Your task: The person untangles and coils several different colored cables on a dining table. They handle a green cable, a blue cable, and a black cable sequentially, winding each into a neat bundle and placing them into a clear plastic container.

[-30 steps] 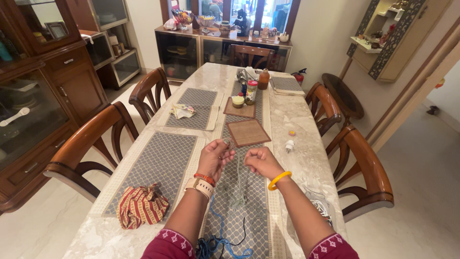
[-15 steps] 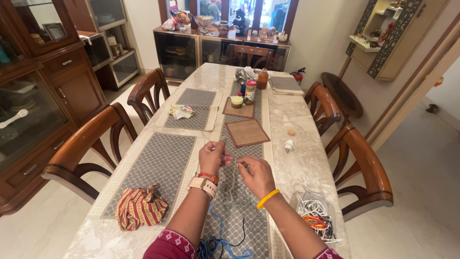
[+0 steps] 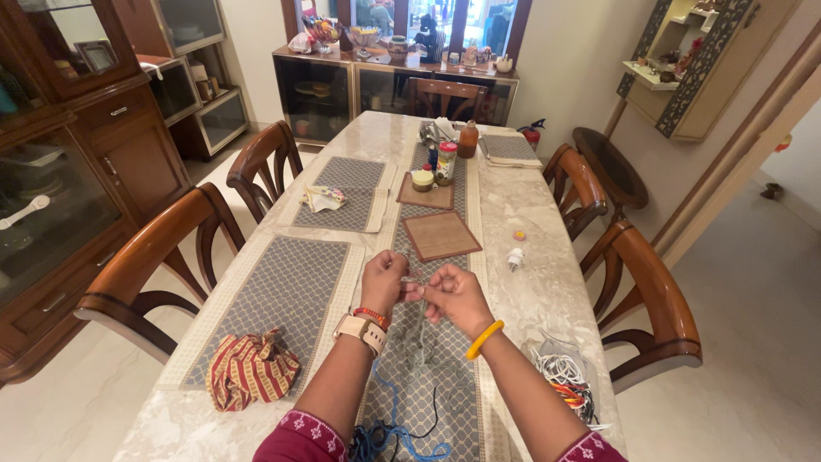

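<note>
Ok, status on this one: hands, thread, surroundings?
Left hand and right hand pinching thin pale green thread. Blue yarn beneath. Striped cloth pouch aside.

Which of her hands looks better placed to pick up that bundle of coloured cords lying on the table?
Probably the right hand. The bundle of coloured cords lies on the marble table on her right, just beside that forearm. The left hand would have to cross over. Both hands now pinch a thin cord.

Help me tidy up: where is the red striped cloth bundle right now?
The striped bundle sits on the near left of the table, at the near end of a grey placemat, left of the left hand.
</note>
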